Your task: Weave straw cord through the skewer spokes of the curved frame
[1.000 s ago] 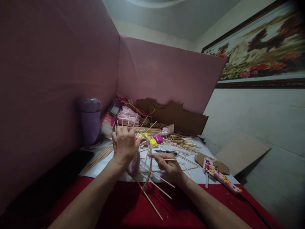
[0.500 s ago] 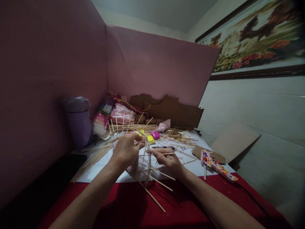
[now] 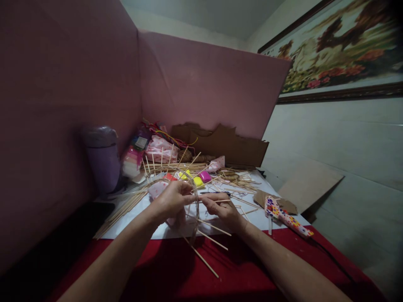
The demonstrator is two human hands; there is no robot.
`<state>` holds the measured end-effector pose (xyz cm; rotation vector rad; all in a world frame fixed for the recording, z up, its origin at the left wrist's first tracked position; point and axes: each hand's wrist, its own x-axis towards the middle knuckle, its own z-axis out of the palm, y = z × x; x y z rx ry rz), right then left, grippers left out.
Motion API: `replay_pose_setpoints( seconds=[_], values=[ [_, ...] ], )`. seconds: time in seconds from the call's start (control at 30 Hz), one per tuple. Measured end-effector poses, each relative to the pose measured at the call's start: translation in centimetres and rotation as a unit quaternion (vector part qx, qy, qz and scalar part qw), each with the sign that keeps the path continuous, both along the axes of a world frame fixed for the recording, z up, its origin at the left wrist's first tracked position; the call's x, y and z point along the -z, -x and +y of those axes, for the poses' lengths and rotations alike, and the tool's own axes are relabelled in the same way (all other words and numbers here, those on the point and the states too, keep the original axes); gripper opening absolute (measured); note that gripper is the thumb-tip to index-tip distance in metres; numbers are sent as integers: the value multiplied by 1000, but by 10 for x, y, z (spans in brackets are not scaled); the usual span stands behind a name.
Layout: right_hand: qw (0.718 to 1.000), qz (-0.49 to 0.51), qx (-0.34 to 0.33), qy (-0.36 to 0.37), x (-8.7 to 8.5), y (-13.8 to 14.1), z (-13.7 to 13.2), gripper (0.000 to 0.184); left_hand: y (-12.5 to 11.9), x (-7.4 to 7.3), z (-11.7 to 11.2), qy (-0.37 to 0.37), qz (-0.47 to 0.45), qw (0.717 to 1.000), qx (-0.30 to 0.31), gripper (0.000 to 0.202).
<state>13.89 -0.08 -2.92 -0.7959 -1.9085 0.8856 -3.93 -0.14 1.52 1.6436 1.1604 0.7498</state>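
Held a brown woven ring (image 3: 197,218) with pale wooden spokes (image 3: 213,240) at the centre of the frame. Held the bare left hand (image 3: 173,199) with fingers narrow at the inner rim; could not determine the exact grip. Held the bare right hand (image 3: 223,209) closed on one spoke (image 3: 224,201). Observed a flower-patterned gun-shaped tool (image 3: 288,219), lower right.

Pink panels (image 3: 208,84) stand beside a pale, dim wall (image 3: 355,147) bearing a framed painting (image 3: 340,50).
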Motion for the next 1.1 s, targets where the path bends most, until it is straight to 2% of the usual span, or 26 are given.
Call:
replay_pose_setpoints(
  seconds=[0.07, 0.17, 0.3, 0.43, 0.6, 0.7, 0.9, 1.1],
  values=[
    [1000, -3, -3, -1, 0, 0, 0, 35, 0, 1, 2, 31, -15, 999, 18, 29],
    [1000, -11, -6, -2, -1, 0, -1, 35, 1, 3, 7, 41, -36, 998, 30, 28],
    [998, -26, 4, -54, -4, 3, -2, 29, 1, 1, 12, 56, -91, 994, 18, 27],
    [994, -60, 11, -91, -3, 4, -2, 29, 2, -1, 13, 90, -119, 989, 20, 37],
    [988, -102, 14, -115, -3, 3, -1, 30, 4, 1, 13, 71, -143, 986, 40, 44],
    [987, -105, 14, -121, 0, 2, 2, 31, 4, 2, 14, 52, -112, 991, 42, 43],
    [995, -65, 13, -68, 8, 2, 9, 36, 0, 1, 15, 20, -34, 999, 30, 28],
    [994, 73, -42, 76, 6, -2, 22, 39, -10, -12, 24, -35, 84, 995, -32, 13]
  ],
)
